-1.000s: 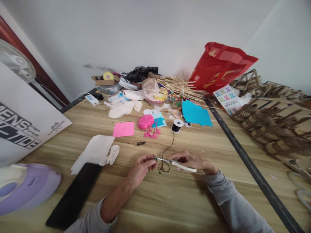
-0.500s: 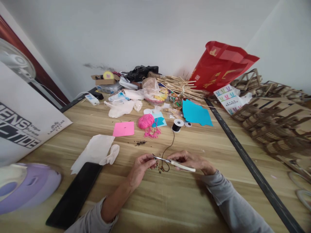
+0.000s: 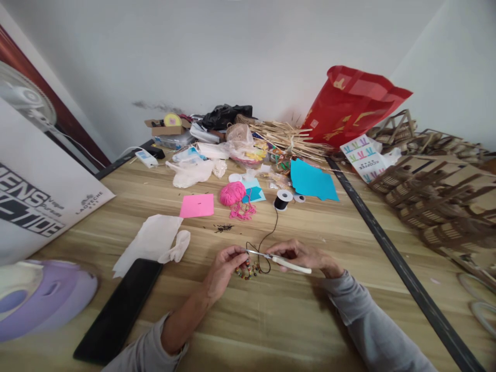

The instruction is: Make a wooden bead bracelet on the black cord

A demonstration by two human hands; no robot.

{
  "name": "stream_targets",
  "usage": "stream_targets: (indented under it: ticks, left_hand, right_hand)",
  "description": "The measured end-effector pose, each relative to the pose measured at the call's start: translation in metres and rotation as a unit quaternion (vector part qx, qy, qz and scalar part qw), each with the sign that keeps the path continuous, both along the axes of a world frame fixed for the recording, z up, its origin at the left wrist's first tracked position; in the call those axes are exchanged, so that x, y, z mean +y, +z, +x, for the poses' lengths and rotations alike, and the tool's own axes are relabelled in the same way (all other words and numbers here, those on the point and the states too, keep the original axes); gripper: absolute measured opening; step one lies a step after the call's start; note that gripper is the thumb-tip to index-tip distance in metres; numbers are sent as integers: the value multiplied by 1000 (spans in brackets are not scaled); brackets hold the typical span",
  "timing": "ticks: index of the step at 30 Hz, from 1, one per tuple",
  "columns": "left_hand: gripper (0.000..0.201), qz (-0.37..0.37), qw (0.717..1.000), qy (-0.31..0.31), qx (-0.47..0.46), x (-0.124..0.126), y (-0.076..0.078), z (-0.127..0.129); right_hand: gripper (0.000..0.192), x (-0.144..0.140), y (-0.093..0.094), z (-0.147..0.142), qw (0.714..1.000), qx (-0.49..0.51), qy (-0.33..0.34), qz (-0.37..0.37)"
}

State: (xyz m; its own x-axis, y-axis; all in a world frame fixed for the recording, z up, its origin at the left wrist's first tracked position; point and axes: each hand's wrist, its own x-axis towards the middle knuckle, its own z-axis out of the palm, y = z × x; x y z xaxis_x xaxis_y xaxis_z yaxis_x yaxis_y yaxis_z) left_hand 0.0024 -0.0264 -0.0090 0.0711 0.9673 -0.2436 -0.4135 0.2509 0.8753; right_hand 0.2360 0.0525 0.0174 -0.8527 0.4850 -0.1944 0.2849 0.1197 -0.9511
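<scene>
Both forearms lie low over the pale wood-grain table (image 3: 271, 320), wrists angled inward. The right hand (image 3: 300, 254) is closed around white-handled metal scissors (image 3: 281, 261), blades pointing left. The left hand (image 3: 225, 263) pinches a thin black cord (image 3: 267, 240) at the blade tips; small multicoloured beads (image 3: 245, 270) strung on it rest just beside those fingers. The cord runs away to a black spool (image 3: 282, 199), near a fuzzy pink yarn ball (image 3: 232, 194).
</scene>
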Motion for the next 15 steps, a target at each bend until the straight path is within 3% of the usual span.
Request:
stream_targets:
  ticks: [15]
  left_hand:
    - [29, -21, 999, 18, -22, 0, 1, 1]
  right_hand:
    - [48, -9, 20, -3, 993, -41, -2, 114]
